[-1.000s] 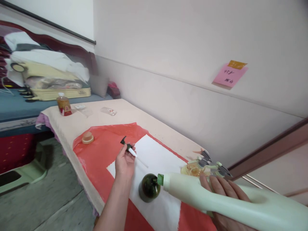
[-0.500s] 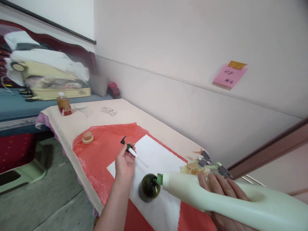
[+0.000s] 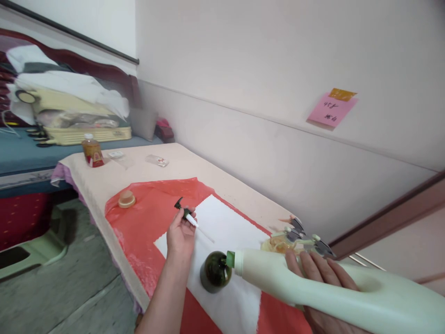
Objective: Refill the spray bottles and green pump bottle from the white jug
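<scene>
My right hand [image 3: 323, 273] is wrapped round the handle of a large pale green jug [image 3: 267, 271], which lies tilted on its side in the air. Its green spout [image 3: 231, 259] meets the mouth of a dark green bottle [image 3: 215, 273]; whether liquid runs between them I cannot tell. That bottle stands on a white cloth [image 3: 232, 227] with a zigzag edge. Between the fingers of my left hand [image 3: 181, 234] is a black pump head [image 3: 184, 211], its white neck and clear tube pointing down to the right over the cloth.
Red plastic sheeting [image 3: 149, 232] lies under the cloth. On it sits a tan round cap [image 3: 127, 199]. A bottle of amber liquid [image 3: 92, 150] and clear packets [image 3: 157, 160] are at the table's far end. Grey clips and pale items [image 3: 295, 236] lie by the wall, behind the jug.
Almost nothing differs. Both hands, the jug and the dark green bottle keep their places, with the spout at the bottle's mouth.
</scene>
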